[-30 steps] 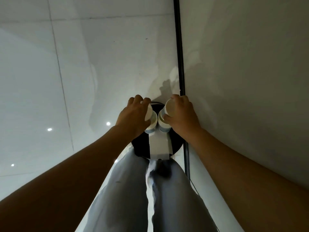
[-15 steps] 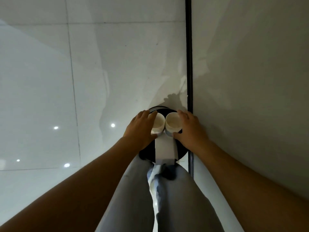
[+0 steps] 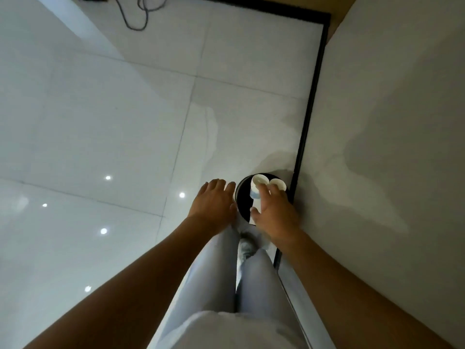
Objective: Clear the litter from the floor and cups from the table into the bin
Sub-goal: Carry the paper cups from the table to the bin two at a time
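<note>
I look straight down from my head. Nearest to me are my pale trousers (image 3: 221, 285) and one shoe (image 3: 245, 248) on the glossy white tiled floor (image 3: 100, 122). My two bare forearms reach forward past my knees. My left hand (image 3: 214, 202) hovers just left of the bin, fingers straight and relaxed, holding nothing. My right hand (image 3: 273, 212) is spread above the near right part of the bin's rim, fingers loose and apart; it grips nothing that I can see, though its fingertips lie close to the cups. Just beyond my hands stands the round black bin (image 3: 242, 197), set against the black skirting strip (image 3: 305, 122) at the foot of the pale wall (image 3: 390, 147) on my right. Two white paper cups (image 3: 260, 181) sit side by side in the bin's far part, mouths up, touching or nearly touching each other; the left one shows a blue band low on its side. A white strip, perhaps paper, also lies in the bin beneath them. Farther off the floor runs on to the far corner, where a dark cable (image 3: 136, 16) loops near the top edge. I judge the cup part of the task done or nearly so, as both cups are in the bin. No table is in view, and I see no litter on the visible floor, so I cannot tell what is left elsewhere.
</note>
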The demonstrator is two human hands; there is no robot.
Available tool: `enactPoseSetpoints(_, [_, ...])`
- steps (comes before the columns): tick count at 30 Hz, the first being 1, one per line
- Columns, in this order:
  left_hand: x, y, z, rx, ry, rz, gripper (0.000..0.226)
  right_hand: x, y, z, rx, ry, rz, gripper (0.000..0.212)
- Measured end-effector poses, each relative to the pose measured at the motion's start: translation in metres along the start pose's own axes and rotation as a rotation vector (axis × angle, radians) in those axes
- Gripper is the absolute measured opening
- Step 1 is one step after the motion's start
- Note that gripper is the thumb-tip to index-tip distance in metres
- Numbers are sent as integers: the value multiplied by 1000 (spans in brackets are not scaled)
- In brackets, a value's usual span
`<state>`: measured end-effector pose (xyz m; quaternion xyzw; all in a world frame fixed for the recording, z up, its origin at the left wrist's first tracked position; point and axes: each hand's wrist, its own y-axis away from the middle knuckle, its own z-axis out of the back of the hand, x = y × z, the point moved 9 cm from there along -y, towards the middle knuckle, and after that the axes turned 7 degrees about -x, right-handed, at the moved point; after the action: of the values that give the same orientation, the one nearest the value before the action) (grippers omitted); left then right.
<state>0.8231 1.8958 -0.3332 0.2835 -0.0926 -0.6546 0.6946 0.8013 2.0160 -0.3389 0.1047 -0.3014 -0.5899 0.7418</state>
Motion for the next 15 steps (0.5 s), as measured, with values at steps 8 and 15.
enactPoseSetpoints(8, [56, 178, 48, -112, 50, 328, 48, 132, 100, 25, 107, 303, 391, 52])
enactPoseSetpoints(15, [117, 343, 36, -196, 280, 713, 46, 260, 201, -12, 193, 517, 754, 53])
